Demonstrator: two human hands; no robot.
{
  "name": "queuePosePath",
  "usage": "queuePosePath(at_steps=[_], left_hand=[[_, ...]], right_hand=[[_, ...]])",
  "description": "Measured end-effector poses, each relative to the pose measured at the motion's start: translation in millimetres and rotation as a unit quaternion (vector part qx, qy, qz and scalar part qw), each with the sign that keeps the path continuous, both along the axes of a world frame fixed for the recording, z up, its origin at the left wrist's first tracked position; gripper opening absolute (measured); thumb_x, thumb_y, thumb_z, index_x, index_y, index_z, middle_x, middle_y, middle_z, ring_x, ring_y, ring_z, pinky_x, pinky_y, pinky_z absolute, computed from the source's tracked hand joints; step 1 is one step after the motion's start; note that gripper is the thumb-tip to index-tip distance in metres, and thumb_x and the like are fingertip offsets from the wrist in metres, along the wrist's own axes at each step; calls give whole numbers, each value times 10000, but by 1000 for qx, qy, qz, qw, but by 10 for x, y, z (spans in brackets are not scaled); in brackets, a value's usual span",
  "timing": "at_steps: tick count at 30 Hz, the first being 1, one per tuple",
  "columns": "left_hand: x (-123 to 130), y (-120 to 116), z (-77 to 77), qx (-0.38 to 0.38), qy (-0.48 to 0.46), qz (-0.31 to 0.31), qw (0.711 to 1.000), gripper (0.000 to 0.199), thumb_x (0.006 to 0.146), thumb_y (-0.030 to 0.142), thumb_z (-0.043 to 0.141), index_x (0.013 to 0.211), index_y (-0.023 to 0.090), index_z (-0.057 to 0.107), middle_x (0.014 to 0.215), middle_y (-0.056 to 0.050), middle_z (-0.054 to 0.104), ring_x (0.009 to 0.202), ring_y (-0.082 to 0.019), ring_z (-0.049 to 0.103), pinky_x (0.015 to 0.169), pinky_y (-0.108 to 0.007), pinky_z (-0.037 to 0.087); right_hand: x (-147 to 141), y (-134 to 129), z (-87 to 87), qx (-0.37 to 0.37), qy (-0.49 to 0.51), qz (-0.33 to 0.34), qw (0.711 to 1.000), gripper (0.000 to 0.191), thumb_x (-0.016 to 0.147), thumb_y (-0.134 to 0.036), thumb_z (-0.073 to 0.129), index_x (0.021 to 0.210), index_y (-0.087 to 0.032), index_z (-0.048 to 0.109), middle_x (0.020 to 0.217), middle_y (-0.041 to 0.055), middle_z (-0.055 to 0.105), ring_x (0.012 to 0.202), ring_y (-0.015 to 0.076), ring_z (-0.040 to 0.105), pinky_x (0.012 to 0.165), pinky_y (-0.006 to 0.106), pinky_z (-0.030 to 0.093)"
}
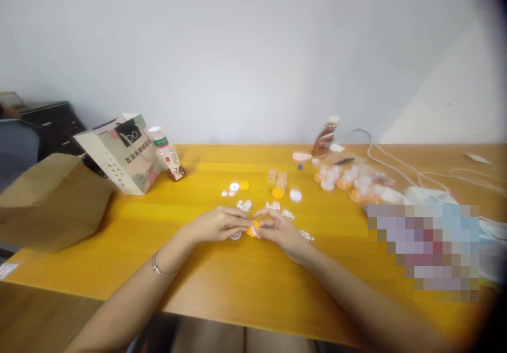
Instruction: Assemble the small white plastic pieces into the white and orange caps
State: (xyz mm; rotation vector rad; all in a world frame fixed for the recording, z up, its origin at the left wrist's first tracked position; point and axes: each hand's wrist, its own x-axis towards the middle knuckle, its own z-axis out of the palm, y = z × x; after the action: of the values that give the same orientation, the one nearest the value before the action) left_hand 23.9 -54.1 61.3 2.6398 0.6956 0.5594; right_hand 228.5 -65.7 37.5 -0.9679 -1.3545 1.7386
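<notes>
Head view. The left hand (pixel 217 224) and the right hand (pixel 287 237) are meeting above the middle of the counter (pixel 206 295), at some distance in from its near edge. Both are grasping one small orange piece (pixel 253 229): the left hand is bearing on it with its fingertips, while the right hand is pinching it between thumb and forefinger. Blur is hiding the exact contact points, and whether the orange piece is touching the counter cannot be told.

A white disc (pixel 235 235) is lying under the left fingers. White cut-out parts (pixel 288 214) are lying just beyond the hands, toward the far edge, and a white lattice part (pixel 306 235) is lying beside the right wrist, on the right-edge side. Farther toward the far edge, clear cylinders (pixel 281 179) and a yellow cap (pixel 278 194) are standing or lying close together.

Handling notes (judgement). The grip is probably working best when opposed fingertips are pressing evenly on the rim, leaving the face visible. Light force is likely suiting so small a part; uneven pressure is risking a tilt or slip. Low wrists are favouring steadiness, but the right wrist is needing clearance from the white lattice part, and the left fingers from the white disc.
</notes>
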Motion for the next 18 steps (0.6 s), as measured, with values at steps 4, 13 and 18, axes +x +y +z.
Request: queuePosePath(at_steps=[4, 13, 18], left_hand=[[-3, -28, 74, -12, -30, 50, 998, 297, 829, 246, 446, 1106, 201, 542, 1036, -64, 604, 926, -148, 567, 833, -259, 435], [-23, -83, -5, -76, 87, 109, 987, 461, 706, 276, 571, 1149, 221, 457, 1082, -61, 533, 924, -196, 531, 824, -310, 402], [11, -4, -65, -138, -37, 146, 979, 244, 781, 256, 495, 1013, 193, 535, 986, -58, 562, 887, -167, 534, 782, -288, 425]], right_hand=[[20, 52, -40, 9, -13, -20, 1000, 326, 601, -263, 668, 906, -200, 573, 620, -41, 616, 603, 100, 561, 724, 284, 406], [45, 156, -129, 4, -9, -80, 997, 341, 604, -287, 678, 924, -198, 604, 774, 1, 654, 753, 123, 593, 807, 288, 421], [30, 151, -127, 22, -5, -98, 995, 349, 596, -263, 685, 928, -196, 605, 838, 14, 657, 837, 140, 597, 854, 299, 417]])
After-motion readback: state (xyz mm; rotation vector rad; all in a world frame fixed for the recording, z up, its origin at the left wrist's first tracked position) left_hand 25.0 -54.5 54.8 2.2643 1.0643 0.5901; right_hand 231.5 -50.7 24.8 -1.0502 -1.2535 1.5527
